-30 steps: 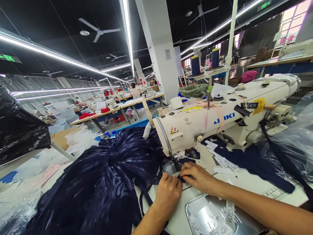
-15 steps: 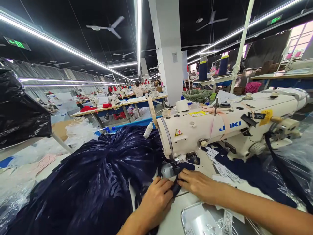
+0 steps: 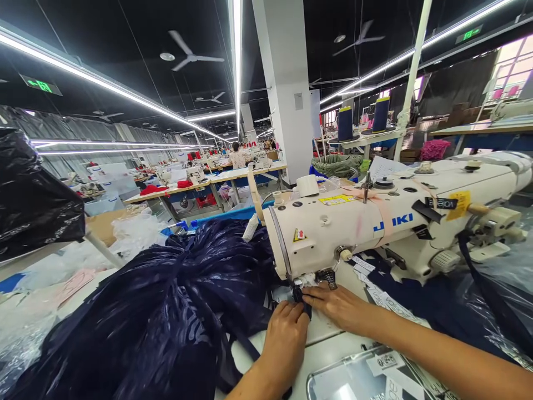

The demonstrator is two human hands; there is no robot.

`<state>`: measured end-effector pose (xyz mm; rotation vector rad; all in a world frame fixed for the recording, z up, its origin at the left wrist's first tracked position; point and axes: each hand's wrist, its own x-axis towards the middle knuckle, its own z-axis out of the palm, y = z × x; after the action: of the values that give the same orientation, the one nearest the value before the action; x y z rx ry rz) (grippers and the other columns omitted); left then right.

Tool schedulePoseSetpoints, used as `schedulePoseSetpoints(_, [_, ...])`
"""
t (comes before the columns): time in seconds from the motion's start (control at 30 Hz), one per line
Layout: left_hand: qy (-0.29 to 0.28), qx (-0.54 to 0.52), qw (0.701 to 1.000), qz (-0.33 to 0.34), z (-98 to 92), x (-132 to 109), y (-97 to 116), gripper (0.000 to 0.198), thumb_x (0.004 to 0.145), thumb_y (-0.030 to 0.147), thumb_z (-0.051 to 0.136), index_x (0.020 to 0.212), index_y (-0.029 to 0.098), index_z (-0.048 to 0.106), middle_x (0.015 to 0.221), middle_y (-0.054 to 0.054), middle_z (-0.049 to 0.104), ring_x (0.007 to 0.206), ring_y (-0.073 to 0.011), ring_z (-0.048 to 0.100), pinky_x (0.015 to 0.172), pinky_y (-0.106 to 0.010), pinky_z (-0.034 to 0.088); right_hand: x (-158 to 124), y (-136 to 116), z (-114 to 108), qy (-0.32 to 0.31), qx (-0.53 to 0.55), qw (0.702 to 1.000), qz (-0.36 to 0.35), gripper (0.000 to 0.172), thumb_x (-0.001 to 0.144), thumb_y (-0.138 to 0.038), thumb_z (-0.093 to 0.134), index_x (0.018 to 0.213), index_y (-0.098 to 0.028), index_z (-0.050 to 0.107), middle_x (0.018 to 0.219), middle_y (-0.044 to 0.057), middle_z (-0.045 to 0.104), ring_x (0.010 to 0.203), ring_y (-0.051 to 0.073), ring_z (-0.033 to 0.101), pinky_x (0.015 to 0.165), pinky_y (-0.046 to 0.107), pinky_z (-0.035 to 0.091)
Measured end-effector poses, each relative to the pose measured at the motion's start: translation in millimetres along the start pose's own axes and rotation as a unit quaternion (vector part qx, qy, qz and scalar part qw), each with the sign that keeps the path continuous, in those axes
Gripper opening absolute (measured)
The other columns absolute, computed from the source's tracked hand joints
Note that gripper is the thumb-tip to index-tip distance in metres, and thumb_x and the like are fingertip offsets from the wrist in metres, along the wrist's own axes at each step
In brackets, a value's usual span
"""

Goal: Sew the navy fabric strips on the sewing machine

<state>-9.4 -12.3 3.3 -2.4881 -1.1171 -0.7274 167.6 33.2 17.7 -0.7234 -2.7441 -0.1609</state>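
Note:
A cream sewing machine [image 3: 375, 228] stands on the table in front of me. A big heap of dark navy fabric [image 3: 166, 311] lies to its left. My left hand [image 3: 287, 339] is closed, its fingers pinching a narrow navy strip [image 3: 307, 306] just below the needle area. My right hand [image 3: 337, 305] lies beside it, fingers pressed on the same strip right at the presser foot [image 3: 297, 291]. More navy cloth [image 3: 433, 305] lies under the machine's arm to the right.
A metal tray [image 3: 333, 383] with white labels sits at the near table edge. White labels [image 3: 391, 303] lie scattered by the machine base. A black plastic bag [image 3: 33, 194] hangs at left. Thread cones [image 3: 345, 123] stand behind. Other tables and a person [image 3: 238, 156] are far back.
Both hands have slid forward, closer under the machine head, carrying the navy strip up to the presser foot. The view has shifted slightly.

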Motion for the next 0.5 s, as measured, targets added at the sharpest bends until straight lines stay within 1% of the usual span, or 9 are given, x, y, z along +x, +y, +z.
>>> schedulePoseSetpoints(0.13, [0.004,0.007,1.000,0.000,2.9,0.9,-1.0,0.022,0.069,-0.001,0.043,0.074,0.017,0.055,0.084,-0.007,0.066,0.073,-0.0197,0.061,0.076,-0.038,0.050,1.3,0.0,-2.4,-0.013,0.006,1.000,0.003,0.047,0.072,0.004,0.038,0.116,-0.006,0.053,0.119,0.016,0.054,0.104,0.023,0.053,0.089,0.034,0.044])
schedulePoseSetpoints(0.23, [0.018,0.010,1.000,0.008,4.5,1.2,-1.4,0.021,0.068,-0.001,0.044,0.073,0.016,0.055,0.085,-0.008,0.066,0.075,-0.0199,0.061,0.076,-0.037,0.050,1.8,-0.1,-1.5,-0.009,0.013,1.000,0.002,0.046,0.073,0.003,0.037,0.115,-0.005,0.053,0.119,0.016,0.054,0.107,0.023,0.052,0.091,0.034,0.043])
schedulePoseSetpoints(0.4, [0.050,0.016,0.999,0.014,8.6,0.4,-3.5,0.020,0.070,0.000,0.043,0.071,0.017,0.054,0.079,-0.006,0.066,0.068,-0.0184,0.061,0.070,-0.034,0.051,1.3,1.3,5.4,0.018,0.019,1.000,-0.005,0.043,0.074,0.002,0.036,0.112,-0.005,0.056,0.117,0.018,0.055,0.104,0.023,0.054,0.090,0.036,0.043])
schedulePoseSetpoints(0.5, [0.056,0.021,0.998,0.016,10.0,0.9,-4.5,0.021,0.069,-0.001,0.043,0.070,0.018,0.053,0.078,-0.006,0.066,0.066,-0.0185,0.061,0.069,-0.034,0.050,1.1,2.1,7.5,0.016,0.019,1.000,0.000,0.045,0.074,0.003,0.036,0.114,-0.006,0.054,0.117,0.018,0.054,0.105,0.024,0.054,0.090,0.039,0.042])
